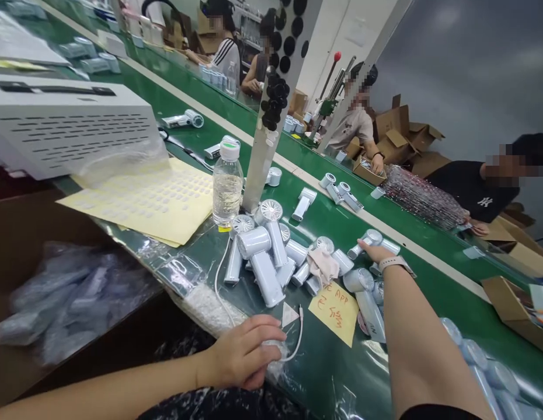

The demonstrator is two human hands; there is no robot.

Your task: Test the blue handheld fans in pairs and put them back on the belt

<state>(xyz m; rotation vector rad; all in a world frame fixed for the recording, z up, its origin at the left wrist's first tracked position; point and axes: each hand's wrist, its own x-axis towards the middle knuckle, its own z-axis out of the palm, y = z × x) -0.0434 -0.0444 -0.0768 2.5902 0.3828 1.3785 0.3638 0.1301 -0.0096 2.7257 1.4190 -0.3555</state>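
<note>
My right hand (378,252) reaches out over the green belt, its fingers closed around a pale blue handheld fan (355,249); part of the grip is hidden. Close to the bench edge, my left hand (249,353) is loosely bent with fingers apart and nothing in it. Beside its fingertips lie a white cable (301,326) and a small white triangular piece (289,315). Between my hands is a pile of similar handheld fans (265,274), with a pink cloth (323,265) on some of them. A handwritten yellow note (335,312) lies in front.
A water bottle (228,186) stands by a metal post (260,163). Left are yellow sticker sheets (184,219) and a white vented machine (74,125). More fans (304,204) lie along the conveyor belt (289,219). Several people sit across it. An open carton (512,315) is at right.
</note>
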